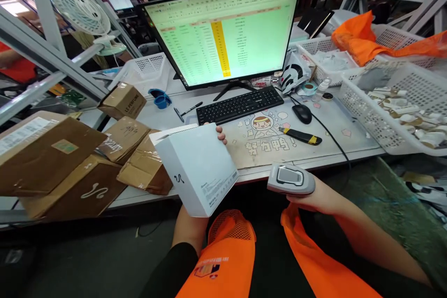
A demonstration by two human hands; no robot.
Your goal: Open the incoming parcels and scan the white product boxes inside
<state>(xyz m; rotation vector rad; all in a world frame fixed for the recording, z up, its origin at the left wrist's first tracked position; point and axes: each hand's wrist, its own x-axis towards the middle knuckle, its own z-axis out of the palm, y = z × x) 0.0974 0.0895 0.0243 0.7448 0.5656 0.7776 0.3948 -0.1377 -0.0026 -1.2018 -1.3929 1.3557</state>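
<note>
Leaning white box [197, 167] in left hand [190, 223], scanner [291, 179] in right hand [312, 198]

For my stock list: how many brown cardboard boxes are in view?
5 boxes: one nearest the fan, two beside the white box, two stacked far left. Others may be hidden.

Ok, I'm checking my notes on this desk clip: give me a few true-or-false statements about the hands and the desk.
The left hand holds a white box. True.
The right hand holds the utility knife. False: it holds a grey scanner; the knife lies on the desk mat.
The monitor is switched off. False: it shows a green spreadsheet.
Brown cartons lie left of the keyboard. True.
</note>
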